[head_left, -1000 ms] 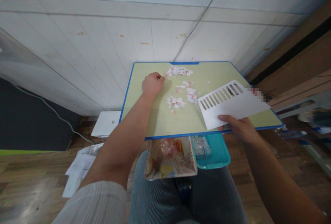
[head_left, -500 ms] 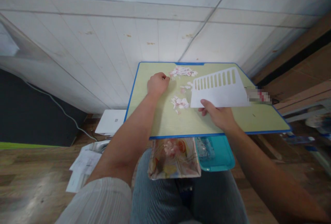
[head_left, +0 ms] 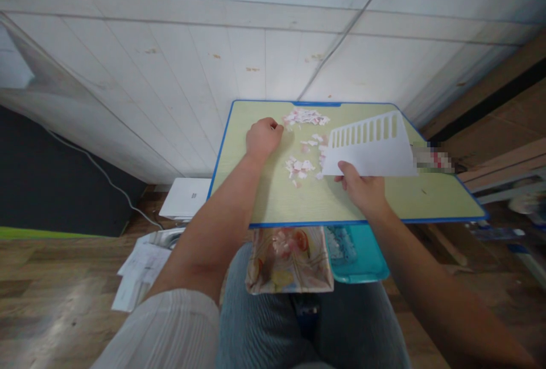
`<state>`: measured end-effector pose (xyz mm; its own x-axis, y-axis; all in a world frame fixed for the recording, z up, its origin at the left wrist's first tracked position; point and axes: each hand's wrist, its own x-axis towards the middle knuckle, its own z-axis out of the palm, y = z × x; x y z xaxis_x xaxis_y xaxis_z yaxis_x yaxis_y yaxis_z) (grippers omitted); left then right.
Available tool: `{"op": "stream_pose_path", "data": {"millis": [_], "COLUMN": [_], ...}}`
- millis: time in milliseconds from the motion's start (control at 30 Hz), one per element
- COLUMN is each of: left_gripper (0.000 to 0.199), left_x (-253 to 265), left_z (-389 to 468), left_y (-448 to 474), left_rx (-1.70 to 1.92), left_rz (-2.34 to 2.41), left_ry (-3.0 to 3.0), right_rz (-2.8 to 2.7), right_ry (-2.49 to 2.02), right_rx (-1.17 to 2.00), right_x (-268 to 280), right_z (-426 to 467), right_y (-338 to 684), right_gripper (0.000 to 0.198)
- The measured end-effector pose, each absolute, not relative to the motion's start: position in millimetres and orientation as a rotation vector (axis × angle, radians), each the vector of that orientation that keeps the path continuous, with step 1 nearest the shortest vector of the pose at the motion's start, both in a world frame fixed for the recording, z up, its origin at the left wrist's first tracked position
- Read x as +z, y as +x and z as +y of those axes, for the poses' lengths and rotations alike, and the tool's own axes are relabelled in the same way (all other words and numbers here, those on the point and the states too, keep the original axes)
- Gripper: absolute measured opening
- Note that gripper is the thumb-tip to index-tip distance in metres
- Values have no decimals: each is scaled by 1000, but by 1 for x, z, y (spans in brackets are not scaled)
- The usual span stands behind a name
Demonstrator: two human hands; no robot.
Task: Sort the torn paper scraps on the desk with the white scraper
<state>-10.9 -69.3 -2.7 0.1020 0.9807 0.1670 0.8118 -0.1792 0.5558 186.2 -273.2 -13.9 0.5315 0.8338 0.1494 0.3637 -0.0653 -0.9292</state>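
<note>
Scraper (head_left: 370, 147) nudged rightward, long axis across, slots away.

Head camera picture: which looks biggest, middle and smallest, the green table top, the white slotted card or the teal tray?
1. Green table top, far the largest.
2. White slotted card.
3. Teal tray, though the table hides part of it, so card versus tray is unsure.

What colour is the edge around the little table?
Blue. The table has a yellow-green top with a blue rim, clear in the head view.
</note>
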Motion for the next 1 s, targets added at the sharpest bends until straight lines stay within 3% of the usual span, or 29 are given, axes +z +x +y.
{"op": "stream_pose_path", "data": {"millis": [600,1000], "left_gripper": [29,29], "left_x": [-1,-3], "left_z": [-70,-68], "left_y": [-11,-10], "left_rx": [731,724], "left_rz": [1759,1763], "left_ry": [2068,2070], "right_rz": [-1158,-1127], "right_ry": [-1785,-1712], "right_rx": [530,535], "right_x": [-19,-10], "right_z": [-289,-294], "right_y": [189,182], "right_gripper": [53,49]}}
